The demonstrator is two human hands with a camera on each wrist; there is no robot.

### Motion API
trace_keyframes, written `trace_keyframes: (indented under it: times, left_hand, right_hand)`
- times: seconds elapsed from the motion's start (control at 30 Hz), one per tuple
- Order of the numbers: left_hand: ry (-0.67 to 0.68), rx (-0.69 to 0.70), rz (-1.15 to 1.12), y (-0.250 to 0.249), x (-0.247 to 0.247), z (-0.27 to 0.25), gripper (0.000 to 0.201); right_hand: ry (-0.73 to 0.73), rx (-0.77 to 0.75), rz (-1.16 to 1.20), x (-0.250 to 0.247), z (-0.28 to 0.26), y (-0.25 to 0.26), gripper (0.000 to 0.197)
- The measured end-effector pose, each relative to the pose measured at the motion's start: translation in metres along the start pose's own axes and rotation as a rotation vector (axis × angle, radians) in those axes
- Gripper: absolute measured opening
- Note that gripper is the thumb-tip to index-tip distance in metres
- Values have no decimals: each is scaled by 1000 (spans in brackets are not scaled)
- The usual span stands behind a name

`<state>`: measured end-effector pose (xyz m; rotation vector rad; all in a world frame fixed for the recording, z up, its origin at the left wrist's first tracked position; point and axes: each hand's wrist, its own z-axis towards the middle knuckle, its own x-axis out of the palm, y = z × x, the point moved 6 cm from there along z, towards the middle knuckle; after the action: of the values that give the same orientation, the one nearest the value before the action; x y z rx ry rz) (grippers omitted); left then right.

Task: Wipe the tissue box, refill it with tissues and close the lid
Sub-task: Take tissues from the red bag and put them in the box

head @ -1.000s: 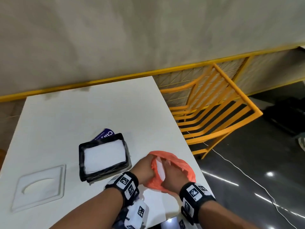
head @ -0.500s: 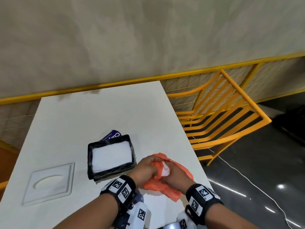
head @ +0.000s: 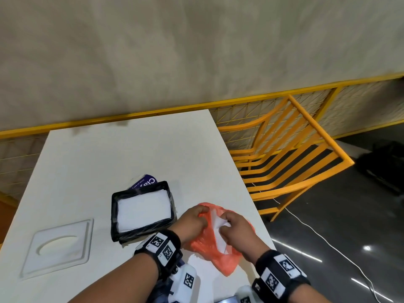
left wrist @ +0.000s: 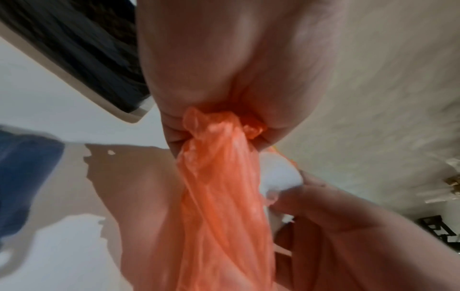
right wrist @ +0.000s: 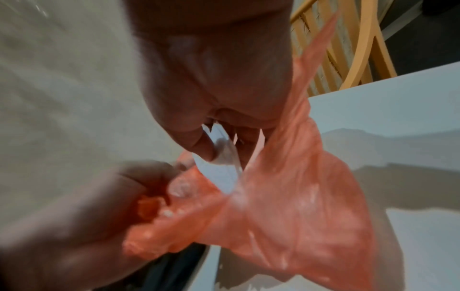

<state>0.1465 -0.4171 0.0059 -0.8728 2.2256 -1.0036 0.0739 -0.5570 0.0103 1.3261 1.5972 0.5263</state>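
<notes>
An orange plastic bag (head: 209, 243) lies near the table's right front edge with white tissues (head: 216, 226) showing in its mouth. My left hand (head: 194, 219) grips the bag's left rim (left wrist: 211, 133). My right hand (head: 231, 226) pinches the white tissues (right wrist: 221, 157) at the bag's opening. The black tissue box (head: 142, 211) stands just left of the hands, open, with a white stack filling it. Its white lid (head: 59, 248) with an oval slot lies flat at the front left.
A purple packet (head: 145, 182) sticks out behind the box. The white table (head: 131, 149) ends close to the right of the bag. An orange slatted chair (head: 290, 154) stands beyond that edge, before a yellow railing.
The view has shifted a little. The right hand has drawn the white tissues further out of the bag, while the left hand has kept its hold on the rim.
</notes>
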Motion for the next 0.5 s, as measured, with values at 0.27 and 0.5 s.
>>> trace_keyframes:
  times: [0.27,0.5]
  left_hand:
    - [47,49,385,-8,-6,13,50]
    - [-141,167,505,-43,-23,-11,60]
  right_hand:
    - [-123,-57,366,-58,-33,33,16]
    - [-422,-251,335,-98,-49,75,22]
